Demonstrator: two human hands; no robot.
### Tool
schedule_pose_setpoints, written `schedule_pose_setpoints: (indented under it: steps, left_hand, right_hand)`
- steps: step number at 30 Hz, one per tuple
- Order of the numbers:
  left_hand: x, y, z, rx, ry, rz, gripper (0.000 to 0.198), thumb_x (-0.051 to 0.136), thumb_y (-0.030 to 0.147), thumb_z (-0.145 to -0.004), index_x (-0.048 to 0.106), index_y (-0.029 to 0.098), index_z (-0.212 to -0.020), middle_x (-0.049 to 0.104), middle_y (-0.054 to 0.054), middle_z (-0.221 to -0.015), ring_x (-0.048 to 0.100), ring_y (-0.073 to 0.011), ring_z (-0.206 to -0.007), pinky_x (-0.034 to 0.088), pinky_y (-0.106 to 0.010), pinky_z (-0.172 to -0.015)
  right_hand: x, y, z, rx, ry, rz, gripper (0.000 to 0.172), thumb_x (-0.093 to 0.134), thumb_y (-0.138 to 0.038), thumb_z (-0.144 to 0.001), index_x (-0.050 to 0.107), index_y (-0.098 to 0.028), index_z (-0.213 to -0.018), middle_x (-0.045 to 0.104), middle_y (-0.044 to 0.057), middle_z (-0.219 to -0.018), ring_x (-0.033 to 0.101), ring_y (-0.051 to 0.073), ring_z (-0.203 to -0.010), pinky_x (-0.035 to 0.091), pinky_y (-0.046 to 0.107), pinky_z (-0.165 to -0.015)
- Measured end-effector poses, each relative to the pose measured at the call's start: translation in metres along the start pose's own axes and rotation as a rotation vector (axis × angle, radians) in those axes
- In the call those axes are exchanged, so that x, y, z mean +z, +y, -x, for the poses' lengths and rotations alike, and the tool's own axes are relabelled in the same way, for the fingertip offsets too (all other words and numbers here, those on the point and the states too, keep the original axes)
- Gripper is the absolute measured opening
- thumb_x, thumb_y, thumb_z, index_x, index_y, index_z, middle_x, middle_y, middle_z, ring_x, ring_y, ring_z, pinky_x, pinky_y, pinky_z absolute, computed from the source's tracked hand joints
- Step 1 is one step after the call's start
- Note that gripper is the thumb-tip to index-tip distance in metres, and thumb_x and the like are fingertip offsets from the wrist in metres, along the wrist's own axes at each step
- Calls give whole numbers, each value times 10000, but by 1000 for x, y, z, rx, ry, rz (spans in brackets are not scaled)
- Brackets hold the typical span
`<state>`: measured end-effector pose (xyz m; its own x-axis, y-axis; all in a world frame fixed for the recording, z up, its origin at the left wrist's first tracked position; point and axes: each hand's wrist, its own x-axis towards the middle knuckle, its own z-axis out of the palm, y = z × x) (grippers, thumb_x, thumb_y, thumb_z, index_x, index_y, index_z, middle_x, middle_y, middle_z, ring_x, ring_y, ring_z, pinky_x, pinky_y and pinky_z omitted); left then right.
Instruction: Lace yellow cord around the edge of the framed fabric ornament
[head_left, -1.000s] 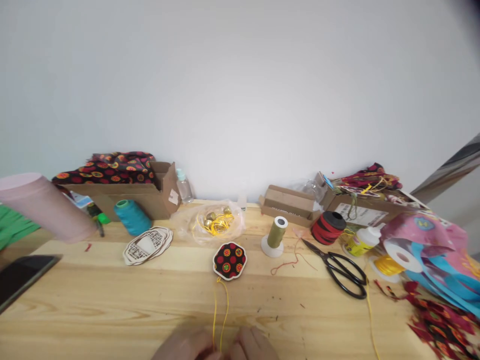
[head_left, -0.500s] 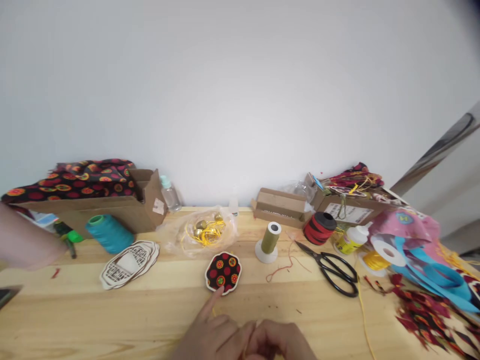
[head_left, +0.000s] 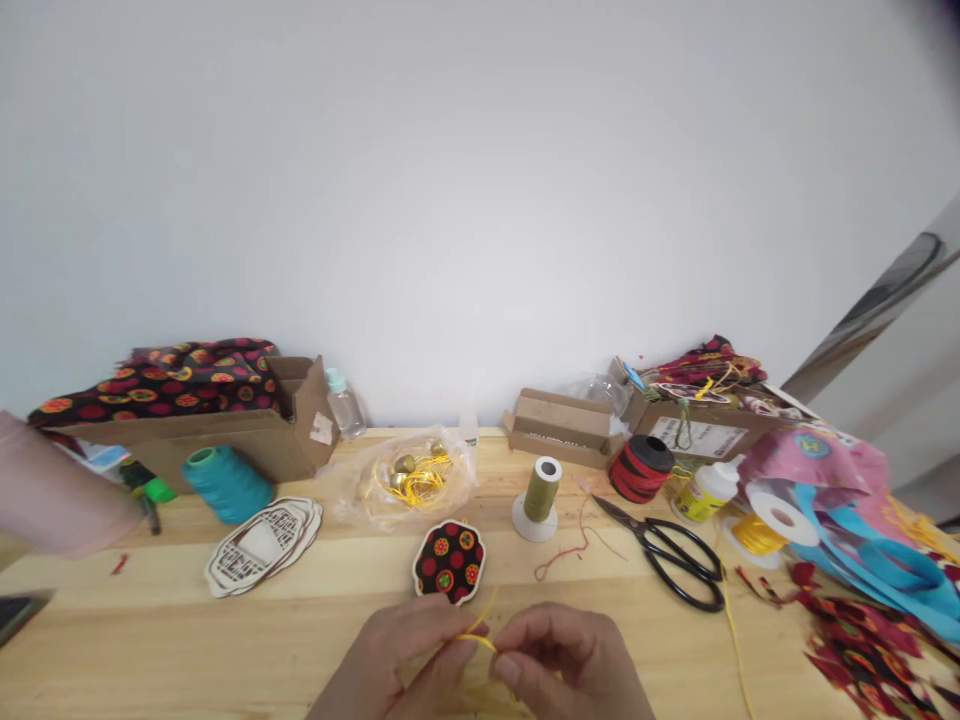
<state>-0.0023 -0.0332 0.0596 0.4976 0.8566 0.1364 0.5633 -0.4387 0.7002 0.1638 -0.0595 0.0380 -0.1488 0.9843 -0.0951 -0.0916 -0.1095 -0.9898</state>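
A thin yellow cord (head_left: 475, 638) runs between my two hands close to the table's front edge. My left hand (head_left: 409, 650) pinches it between thumb and forefinger, and a short end sticks up past the fingertips. My right hand (head_left: 574, 655) is closed on the other side of the cord, its fingers curled together. Just beyond my left hand lies a scalloped piece covered in dark patterned fabric (head_left: 448, 560), with a pale edge; the fingers partly cover its lower rim. A spool of olive thread (head_left: 541, 492) stands upright behind my right hand.
Black-handled scissors (head_left: 679, 560) lie to the right, near a red cord spool (head_left: 640, 468), a glue bottle (head_left: 706, 490) and a yellow cord spool (head_left: 772, 525). Leftward are pale cut-out plaques (head_left: 262, 545), a teal thread cone (head_left: 227, 485) and a plastic bag (head_left: 420, 478) with bells.
My left forefinger has left the fabric-covered piece and now pinches the cord. Both hands have risen into fuller view, with the cord showing between them. The view has tilted slightly upward.
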Motion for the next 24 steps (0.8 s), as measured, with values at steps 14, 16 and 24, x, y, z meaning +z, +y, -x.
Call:
schedule_pose_setpoints:
  steps: [14,16,24]
  left_hand:
    - [0,9,-27,-418,161,1083,230,512,338,-739,546,141,-624,434,47,-485,404,-80,-483,379,-199,-535]
    - [-3,6,-31,-448,239,1221,190,520,316,-744,525,151,-650,387,65,-491,391,-65,-474,375,-183,-521]
    - [-23,-19,-45,-290,476,1402,93,534,152,-747,550,112,-664,340,77,-486,323,-29,-423,387,-143,-442]
  right_hand:
    - [16,-45,-47,-614,170,464,109,503,-116,-722,600,-163,-735,610,20,-723,547,116,-670,443,209,-623]
    - [18,-33,-44,-563,158,424,119,490,-140,-740,587,-165,-804,613,25,-769,551,119,-705,445,208,-638]
    - [-8,48,6,-430,-51,806,269,542,-148,-677,549,-221,-936,637,-7,-745,575,119,-651,426,167,-634]
